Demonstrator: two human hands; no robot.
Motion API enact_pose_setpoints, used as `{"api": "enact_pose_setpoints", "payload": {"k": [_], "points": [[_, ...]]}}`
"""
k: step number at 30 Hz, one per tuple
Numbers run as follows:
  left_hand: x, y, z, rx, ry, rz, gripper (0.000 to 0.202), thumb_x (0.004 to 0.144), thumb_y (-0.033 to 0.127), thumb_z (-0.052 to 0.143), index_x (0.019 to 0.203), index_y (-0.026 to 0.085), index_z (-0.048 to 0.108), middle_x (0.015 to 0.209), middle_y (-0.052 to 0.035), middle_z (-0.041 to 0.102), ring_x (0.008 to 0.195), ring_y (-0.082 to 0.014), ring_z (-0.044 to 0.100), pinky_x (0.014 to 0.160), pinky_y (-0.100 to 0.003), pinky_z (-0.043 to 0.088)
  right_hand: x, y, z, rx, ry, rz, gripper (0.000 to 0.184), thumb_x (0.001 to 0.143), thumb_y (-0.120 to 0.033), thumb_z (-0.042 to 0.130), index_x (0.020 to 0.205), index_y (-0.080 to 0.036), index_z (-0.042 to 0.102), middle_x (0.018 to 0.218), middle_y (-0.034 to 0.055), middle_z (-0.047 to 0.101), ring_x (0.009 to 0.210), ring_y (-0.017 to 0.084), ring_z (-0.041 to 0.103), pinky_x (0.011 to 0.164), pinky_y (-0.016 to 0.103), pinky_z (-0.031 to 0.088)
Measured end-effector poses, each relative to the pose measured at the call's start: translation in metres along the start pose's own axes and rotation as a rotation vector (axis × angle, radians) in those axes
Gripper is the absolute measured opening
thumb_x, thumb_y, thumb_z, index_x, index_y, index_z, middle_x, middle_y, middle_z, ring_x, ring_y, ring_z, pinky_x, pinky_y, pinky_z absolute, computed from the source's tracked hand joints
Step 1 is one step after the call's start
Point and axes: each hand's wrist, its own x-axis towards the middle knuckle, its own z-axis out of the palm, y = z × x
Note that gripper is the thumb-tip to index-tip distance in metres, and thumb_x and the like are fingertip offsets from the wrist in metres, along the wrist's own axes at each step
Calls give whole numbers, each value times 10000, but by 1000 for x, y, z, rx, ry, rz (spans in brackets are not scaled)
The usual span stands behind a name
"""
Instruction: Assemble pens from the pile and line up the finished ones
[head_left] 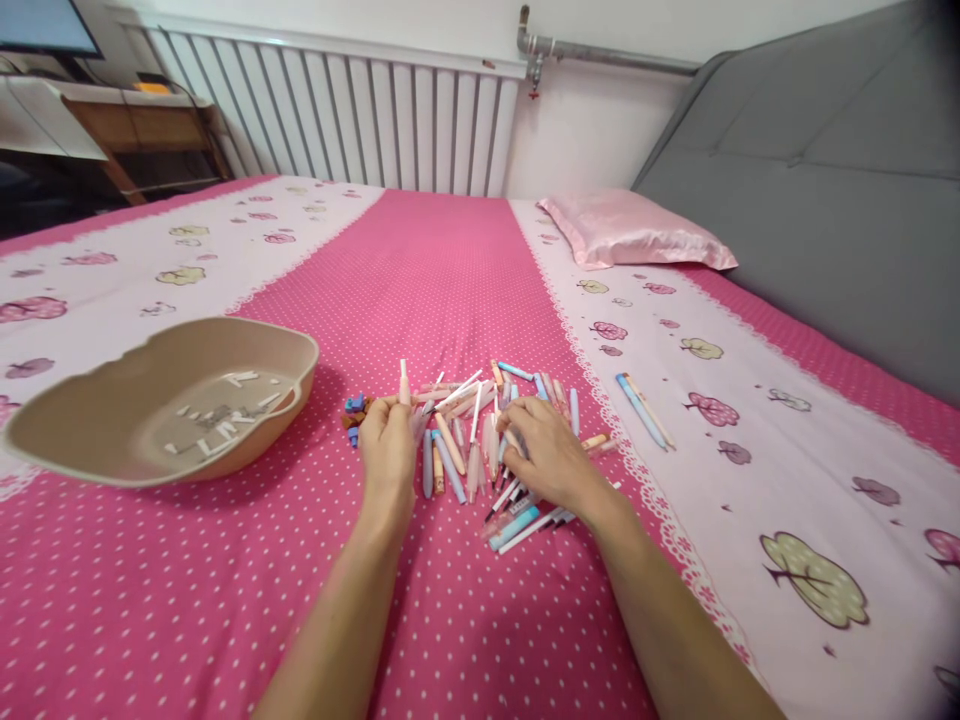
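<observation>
Currently, my left hand (386, 440) grips a pink pen (405, 390) upright at the pen pile's (450, 443) 9 o'clock edge. My right hand (551, 450) curls over its 3 o'clock side; grasp cannot be determined. Progress appears early: 2 pens (640, 410) lie apart at 3 o'clock; most remain heaped. The basin (75, 430), farther toward 9 o'clock, holds white pieces (241, 379).

Looks forward and down from the person's head, over the bed (450, 265), as a single wide view. Sits near the pens (450, 445) at mid-frame, and reaches past them to the radiator (424, 130), well apart in the upper left.
</observation>
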Motion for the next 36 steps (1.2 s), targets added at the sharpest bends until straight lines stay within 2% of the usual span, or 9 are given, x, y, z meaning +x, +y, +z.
{"api": "enact_pose_setpoints", "payload": {"k": [6,11,13,17,22,27,32,36], "points": [[-3,6,3,-49,-10,-80,110,636,229,518,549,186,466,506,48,410,478,-91,344,463,-222,264,-1,2,4,-6,41,-29,399,762,-146,470,1145,-146,582,1204,127,528,1155,262,429,1011,410,307],[-9,11,7,-164,-127,-194,95,609,205,507,534,189,450,435,54,386,388,-82,321,394,-212,244,-4,-12,4,36,10,-131,376,898,-313,441,1259,-267,535,1341,51,485,1290,275,313,1073,504,171],[-10,9,8,-215,-170,-237,87,603,207,520,544,185,460,441,51,410,380,-80,343,387,-206,265,-5,-22,4,59,-27,-192,358,914,-348,432,1248,-281,543,1365,33,473,1311,265,288,1078,501,159],[-7,3,7,-253,-180,-246,104,587,213,538,534,181,454,448,60,392,382,-71,345,393,-203,311,-7,-34,5,68,-99,-261,310,919,-370,440,1169,-263,590,1384,30,461,1309,243,295,1079,471,177],[-10,7,9,-238,-237,-279,80,601,244,547,584,178,504,464,39,455,383,-101,407,351,-211,305,-8,-30,9,36,-60,-195,217,906,-330,480,1061,-244,605,1275,37,544,1268,246,341,1060,466,207],[-19,12,12,-170,-307,-286,88,636,246,540,581,192,497,385,50,416,288,-89,334,303,-210,241,-5,-22,10,-5,-18,-130,163,868,-321,537,941,-193,606,1109,81,594,1141,246,455,1004,425,298],[-30,6,20,-153,-379,-221,67,670,250,529,637,193,518,468,42,469,349,-82,378,343,-200,281,-5,-14,11,49,7,-78,146,852,-306,553,894,-197,641,1144,97,566,1101,239,494,958,403,358],[-39,4,25,-127,-403,-184,70,684,241,526,666,180,553,503,53,440,409,-66,361,401,-179,291,-2,-9,13,130,52,0,125,835,-243,558,853,-188,668,1178,103,573,1130,243,501,967,394,365]]}}
